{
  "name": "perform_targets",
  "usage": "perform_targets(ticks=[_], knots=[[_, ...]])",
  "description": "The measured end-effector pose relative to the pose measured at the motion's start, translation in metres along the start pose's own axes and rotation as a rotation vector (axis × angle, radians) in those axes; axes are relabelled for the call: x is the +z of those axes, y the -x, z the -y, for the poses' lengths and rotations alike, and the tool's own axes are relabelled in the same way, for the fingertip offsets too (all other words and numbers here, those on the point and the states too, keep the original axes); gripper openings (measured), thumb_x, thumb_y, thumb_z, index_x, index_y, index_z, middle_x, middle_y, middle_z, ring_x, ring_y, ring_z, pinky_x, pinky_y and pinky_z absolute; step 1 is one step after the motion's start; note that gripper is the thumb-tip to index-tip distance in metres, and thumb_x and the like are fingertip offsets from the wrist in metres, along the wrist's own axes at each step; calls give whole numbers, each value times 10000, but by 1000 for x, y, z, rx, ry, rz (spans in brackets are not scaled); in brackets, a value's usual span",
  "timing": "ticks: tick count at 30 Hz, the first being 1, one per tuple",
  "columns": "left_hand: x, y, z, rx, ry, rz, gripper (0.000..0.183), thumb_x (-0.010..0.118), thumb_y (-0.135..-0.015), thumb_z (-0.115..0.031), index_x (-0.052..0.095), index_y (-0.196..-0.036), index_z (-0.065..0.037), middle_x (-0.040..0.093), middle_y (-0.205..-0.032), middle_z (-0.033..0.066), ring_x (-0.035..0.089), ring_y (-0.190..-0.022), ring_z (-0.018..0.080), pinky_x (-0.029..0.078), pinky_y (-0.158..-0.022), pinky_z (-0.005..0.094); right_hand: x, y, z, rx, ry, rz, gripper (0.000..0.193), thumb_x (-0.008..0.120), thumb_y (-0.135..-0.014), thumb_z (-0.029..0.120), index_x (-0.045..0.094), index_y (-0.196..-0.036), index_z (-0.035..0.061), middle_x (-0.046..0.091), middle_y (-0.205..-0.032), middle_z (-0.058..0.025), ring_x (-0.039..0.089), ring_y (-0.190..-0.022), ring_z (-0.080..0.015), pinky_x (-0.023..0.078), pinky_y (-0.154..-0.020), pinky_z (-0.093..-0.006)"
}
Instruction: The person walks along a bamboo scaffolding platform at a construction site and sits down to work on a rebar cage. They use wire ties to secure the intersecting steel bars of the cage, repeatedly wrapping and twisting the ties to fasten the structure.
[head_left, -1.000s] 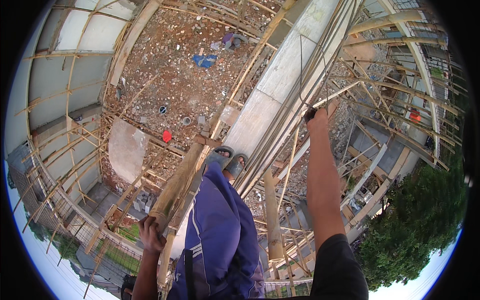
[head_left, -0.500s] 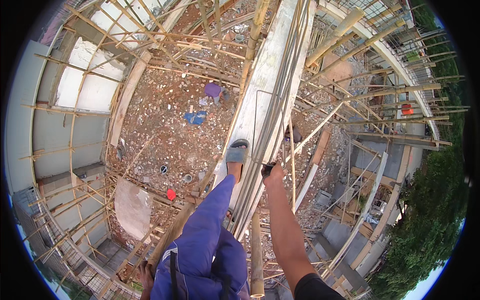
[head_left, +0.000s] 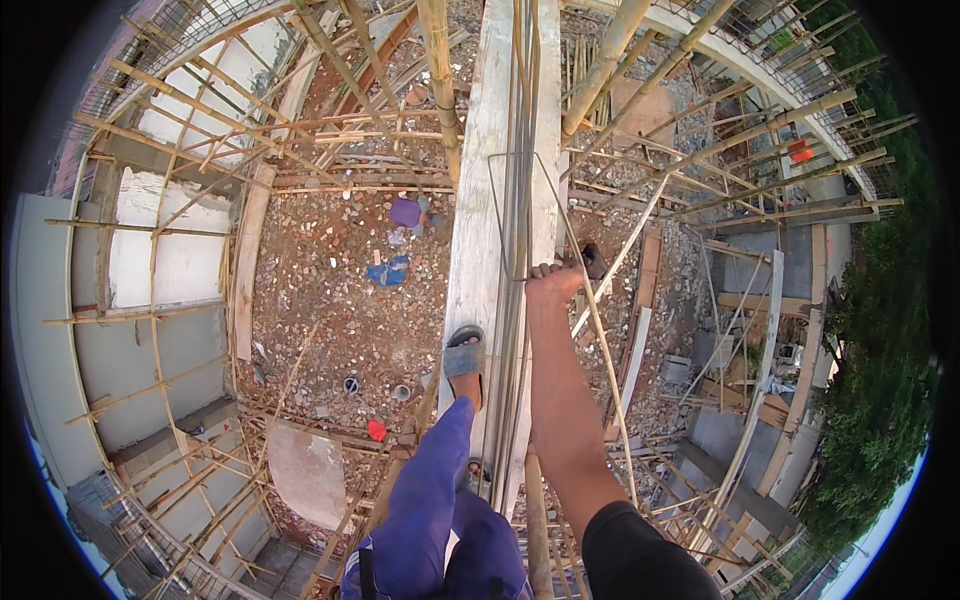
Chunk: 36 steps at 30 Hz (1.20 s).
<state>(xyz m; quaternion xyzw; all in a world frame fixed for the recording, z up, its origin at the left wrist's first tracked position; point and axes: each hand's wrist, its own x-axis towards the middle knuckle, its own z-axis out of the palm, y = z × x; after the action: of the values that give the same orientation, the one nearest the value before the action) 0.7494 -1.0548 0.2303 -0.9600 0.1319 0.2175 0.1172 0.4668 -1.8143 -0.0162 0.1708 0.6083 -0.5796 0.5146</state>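
Note:
My right hand reaches forward over the right side of a pale plank beam. Its fingers are curled round the near end of a thin, bent steel stirrup. The stirrup loops about a bundle of long steel bars lying lengthwise on the beam. My left hand is out of view. One foot in a grey sandal stands on the beam, left of the bars.
Rubble ground lies well below, with a blue cloth, a purple shape and buckets. Bamboo poles cross on both sides. A thin bamboo stick slants beside my right forearm.
The view has turned, so the beam runs straighter ahead. My right hand is farther forward along the bars, and the stirrup's near end has come with it. My left hand has left the view.

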Motion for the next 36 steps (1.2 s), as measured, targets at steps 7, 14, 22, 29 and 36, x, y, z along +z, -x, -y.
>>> perform_targets(ticks=[7,14,22,29,36], knots=[[-47,-13,20,-366,119,68,360,469,-1015,-367,559,-1125,-36,533,-799,135,538,-670,291,458,-582,442,-60,12,-10,146,-93,-43,171,354,-1021,256,429,-1082,115,248,-703,14,229,-540,-130,225,-483,-300],[-86,-60,39,-686,335,-8,348,456,-1030,-364,557,-1116,-42,513,-734,107,519,-604,262,444,-528,416,89,-48,-15,185,16,227,283,420,-1065,307,466,-957,50,582,-777,-137,610,-721,-290,547,-708,-476],[-130,-195,-8,-814,975,-300,337,442,-1047,-360,554,-1107,-47,490,-661,75,496,-528,228,429,-466,387,126,-49,25,139,357,212,304,364,-1064,218,477,-1215,-21,671,-1022,-211,709,-856,-338,610,-802,-486],[-183,-380,-409,-204,1499,18,431,361,-1098,-424,563,-1192,-54,522,-726,22,472,-577,150,436,-525,319,185,-39,75,29,330,343,311,439,-1054,217,484,-1232,-34,613,-982,-182,684,-818,-308,640,-744,-464],[-297,-388,-845,419,1533,217,404,325,-1094,-276,451,-1319,35,683,-1218,227,701,-995,310,559,-777,420,273,-38,127,-58,505,441,300,425,-1078,239,500,-1159,-40,601,-959,-155,663,-834,-277,619,-778,-437]])
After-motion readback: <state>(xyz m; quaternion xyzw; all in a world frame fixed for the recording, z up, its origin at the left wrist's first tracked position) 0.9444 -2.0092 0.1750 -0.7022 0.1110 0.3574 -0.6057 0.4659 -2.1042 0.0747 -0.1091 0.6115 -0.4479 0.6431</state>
